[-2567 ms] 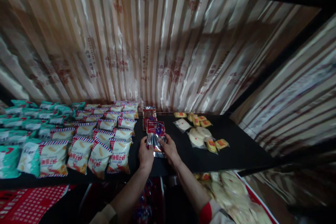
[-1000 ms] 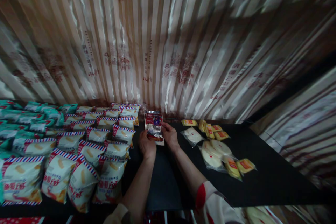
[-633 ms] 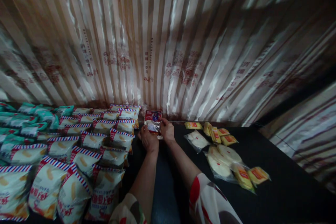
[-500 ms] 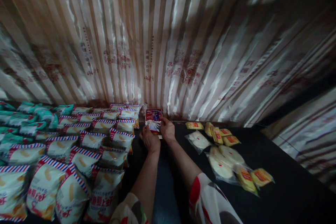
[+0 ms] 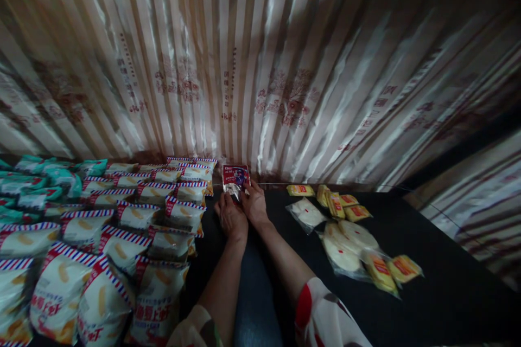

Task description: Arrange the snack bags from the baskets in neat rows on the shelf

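A small dark-red printed packet point(image 5: 232, 174) with a blue figure and a silvery lower part stands at the back of the black table, close to the curtain. My left hand point(image 5: 231, 218) has its fingers closed at the packet's lower left edge. On the other side, my right hand point(image 5: 255, 204) grips its lower right edge, with the thumb over the front. The hands nearly meet below the packet and cover its bottom. To their left are rows of snack bags point(image 5: 186, 213) with red, white and blue striped tops.
Green bags point(image 5: 65, 180) lie at the far left. On the right of the black table point(image 5: 439, 276) are clear-wrapped white round flat pieces point(image 5: 341, 252) and several small yellow packets point(image 5: 405, 268). A striped curtain point(image 5: 244, 65) hangs along the back.
My right hand has shifted inward, its thumb coming over the packet's front and closer to my left hand. The packet's lower part is now more covered. The view has shifted slightly.
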`<state>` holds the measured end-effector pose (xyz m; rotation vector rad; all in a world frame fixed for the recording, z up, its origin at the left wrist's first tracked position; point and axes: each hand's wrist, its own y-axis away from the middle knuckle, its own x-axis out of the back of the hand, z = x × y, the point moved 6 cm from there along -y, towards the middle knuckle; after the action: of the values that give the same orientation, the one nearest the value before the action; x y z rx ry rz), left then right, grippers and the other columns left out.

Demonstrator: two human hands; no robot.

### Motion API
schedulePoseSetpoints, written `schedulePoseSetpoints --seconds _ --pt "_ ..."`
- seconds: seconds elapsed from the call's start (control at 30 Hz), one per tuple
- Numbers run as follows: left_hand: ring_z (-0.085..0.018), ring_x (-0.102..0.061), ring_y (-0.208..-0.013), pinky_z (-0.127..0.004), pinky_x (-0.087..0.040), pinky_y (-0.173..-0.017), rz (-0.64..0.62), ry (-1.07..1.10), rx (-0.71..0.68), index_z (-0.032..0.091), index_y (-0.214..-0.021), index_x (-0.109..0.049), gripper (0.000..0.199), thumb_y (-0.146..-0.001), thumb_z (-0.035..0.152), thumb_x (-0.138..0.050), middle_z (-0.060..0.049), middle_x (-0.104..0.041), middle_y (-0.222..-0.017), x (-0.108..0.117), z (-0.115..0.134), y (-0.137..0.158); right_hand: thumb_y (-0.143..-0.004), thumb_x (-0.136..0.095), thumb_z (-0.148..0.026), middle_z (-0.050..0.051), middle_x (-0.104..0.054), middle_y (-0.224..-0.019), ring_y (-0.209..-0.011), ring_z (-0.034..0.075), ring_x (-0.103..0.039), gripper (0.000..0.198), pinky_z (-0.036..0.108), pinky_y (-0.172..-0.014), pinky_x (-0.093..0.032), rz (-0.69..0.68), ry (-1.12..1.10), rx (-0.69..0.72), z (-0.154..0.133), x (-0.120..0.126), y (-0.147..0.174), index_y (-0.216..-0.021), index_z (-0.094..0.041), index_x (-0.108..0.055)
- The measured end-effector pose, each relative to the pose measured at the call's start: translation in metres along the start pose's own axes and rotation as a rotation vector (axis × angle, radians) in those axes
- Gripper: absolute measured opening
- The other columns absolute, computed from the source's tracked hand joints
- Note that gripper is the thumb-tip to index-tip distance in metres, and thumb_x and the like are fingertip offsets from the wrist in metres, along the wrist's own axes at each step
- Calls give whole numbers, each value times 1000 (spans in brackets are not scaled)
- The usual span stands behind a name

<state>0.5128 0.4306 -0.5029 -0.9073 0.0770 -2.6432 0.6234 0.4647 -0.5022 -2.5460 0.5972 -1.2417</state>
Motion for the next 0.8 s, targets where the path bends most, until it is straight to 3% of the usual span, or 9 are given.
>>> schedulePoseSetpoints --seconds 0.23,0.43,0.6,0.8 --pt "-28 -41 -119 -42 -35 -102 49 -27 -5 20 -116 -58 41 -78 10 -49 -12 -48 -133 3 -2 3 -84 -47 -22 12 -52 -131 -130 27 -33 32 42 -103 -34 -16 42 88 5 -6 9 -110 -15 -65" --pt "-25 -44 -108 -39 -41 -93 138 -138 -27 19 -116 -58 37 -80 13 -50 -12 -50 -114 11 -1 9 -86 -49 -28 13 -38 -144 -134 25 -29 46 44 -105 -33 21 13 227 4 -10 15 -130 -13 -50" --pt "-25 -44 -106 -39 -41 -93 138 -171 -84 14 -113 -59 33 -82 13 -49 -13 -52 -111 12 -2 10 -84 -53 -26 8 -35 -147 -135 26 -26 39 46 -106 -33 -19 -7 276 -2 -10 14 -122 -20 -58" --pt "-27 -43 -108 -40 -40 -94 133 -185 -107 13 -112 -59 32 -82 15 -49 -14 -51 -116 12 -5 11 -84 -53 -26 8 -36 -146 -135 28 -27 36 47 -107 -32 -48 -6 276 -6 -12 12 -118 -20 -62"
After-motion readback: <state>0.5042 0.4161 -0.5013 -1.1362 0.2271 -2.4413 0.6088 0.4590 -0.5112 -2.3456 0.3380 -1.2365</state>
